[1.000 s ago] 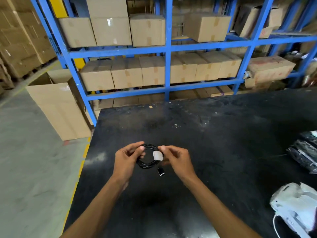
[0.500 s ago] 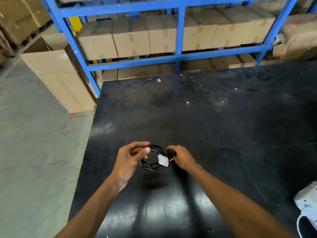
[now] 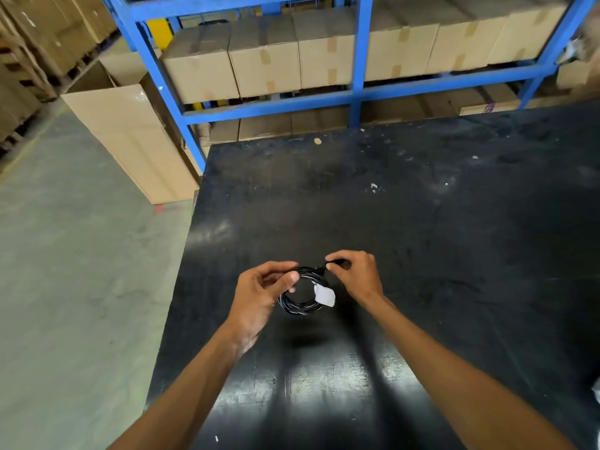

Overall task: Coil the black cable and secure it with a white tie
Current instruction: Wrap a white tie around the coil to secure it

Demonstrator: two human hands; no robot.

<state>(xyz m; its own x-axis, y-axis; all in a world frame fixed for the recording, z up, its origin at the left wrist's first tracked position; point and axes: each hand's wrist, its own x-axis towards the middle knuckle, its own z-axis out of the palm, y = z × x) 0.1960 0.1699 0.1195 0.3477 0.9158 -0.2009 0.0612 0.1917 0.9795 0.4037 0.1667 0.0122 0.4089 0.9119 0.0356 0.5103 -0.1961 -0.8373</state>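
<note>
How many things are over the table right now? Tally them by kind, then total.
Hands: 2, left and right
Cable coil: 1
White tag on the coil: 1
Total: 4

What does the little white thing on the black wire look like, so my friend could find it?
Look at the big black table and find the two hands held over its near edge. Between them is a small ring of coiled black cable, held by the left hand and pinched by the right hand. The white tie sits on the ring's right side, the only pale spot on it.
</note>
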